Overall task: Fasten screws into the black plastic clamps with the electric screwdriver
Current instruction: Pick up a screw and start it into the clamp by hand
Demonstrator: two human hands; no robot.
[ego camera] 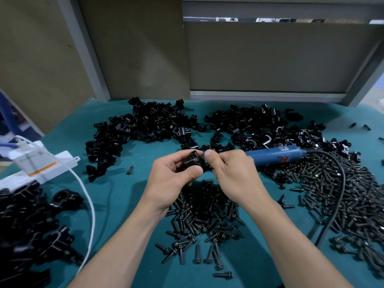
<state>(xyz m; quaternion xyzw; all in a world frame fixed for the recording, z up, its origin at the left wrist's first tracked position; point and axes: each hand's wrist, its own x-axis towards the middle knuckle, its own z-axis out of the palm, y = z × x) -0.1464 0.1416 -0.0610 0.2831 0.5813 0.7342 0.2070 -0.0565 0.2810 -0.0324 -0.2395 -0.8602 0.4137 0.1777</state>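
Observation:
My left hand point(176, 173) grips a black plastic clamp point(194, 162) above the table's middle. My right hand point(226, 169) pinches the clamp's right side with thumb and fingertips; whether a screw is between them is hidden. The blue electric screwdriver point(276, 155) lies on the table just behind my right hand, and no hand holds it. Its black cable point(340, 183) curves to the right and down. A heap of black screws point(203, 217) lies right under my hands.
Loose black clamps point(158, 123) are piled across the back of the teal table point(124, 204). A larger spread of screws point(342, 194) fills the right side. Assembled clamps point(31, 221) lie at left, beside a white box point(39, 165) and a white cable point(87, 194).

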